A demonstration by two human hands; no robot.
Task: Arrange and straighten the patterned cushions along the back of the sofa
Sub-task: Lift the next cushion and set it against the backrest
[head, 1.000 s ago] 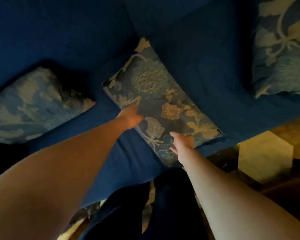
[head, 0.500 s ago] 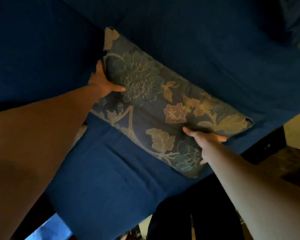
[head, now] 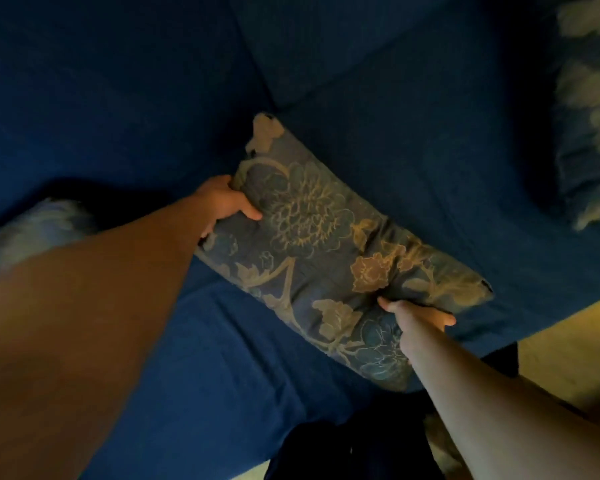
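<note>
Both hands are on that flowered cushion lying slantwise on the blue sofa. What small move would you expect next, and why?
Probably turn it square and push it up against the sofa back. The left hand and right hand grip opposite edges of the blue floral cushion, which lies diagonally on the seat, while another patterned cushion already leans at the back.

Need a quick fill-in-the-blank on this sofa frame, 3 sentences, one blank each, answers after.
1. The floral cushion is held by ____ hands.
2. The left hand has its grip on the cushion's edge, with its ____ lying across the patterned face.
3. The sofa cover is dark ____.

Missing words: two; thumb; blue
</note>
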